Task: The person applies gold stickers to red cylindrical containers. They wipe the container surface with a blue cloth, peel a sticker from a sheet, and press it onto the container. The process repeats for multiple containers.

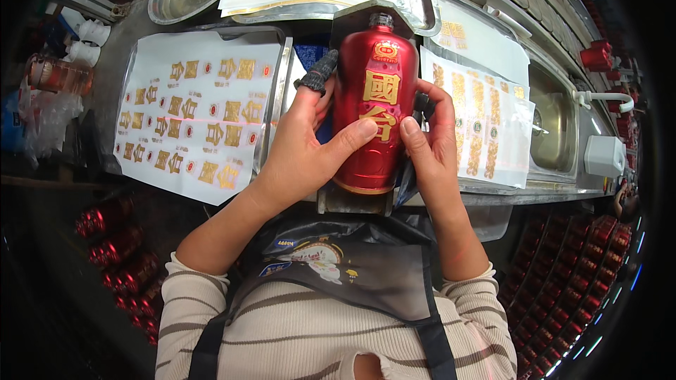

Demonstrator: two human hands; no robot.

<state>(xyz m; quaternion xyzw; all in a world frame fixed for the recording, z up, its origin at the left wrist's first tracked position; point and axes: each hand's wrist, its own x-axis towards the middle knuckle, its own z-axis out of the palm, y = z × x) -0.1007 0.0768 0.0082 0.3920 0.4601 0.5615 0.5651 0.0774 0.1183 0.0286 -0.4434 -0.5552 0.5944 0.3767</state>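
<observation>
A glossy red bottle (367, 162) with a dark threaded neck lies face up in front of me, its neck pointing away. It rests on a grey metal stand (338, 202). Gold characters and a small gold emblem are on its front. My left hand (303, 137) grips the bottle's left side, thumb pressed on the lower gold character. A black rubber finger cot (320, 74) covers a finger of that hand. On the other side, my right hand (438, 144) wraps round the bottle, its thumb at the lower character's right edge. Part of its fingers, with something black on one, is hidden behind the bottle.
White sheets of gold decals lie left (158, 109) and right (517, 141) of the bottle. Beyond are a round metal basin (204, 3) and a tray (427, 0) with more sheets. A sink (553, 151) is at right. Rows of red bottles (570, 274) stand lower right.
</observation>
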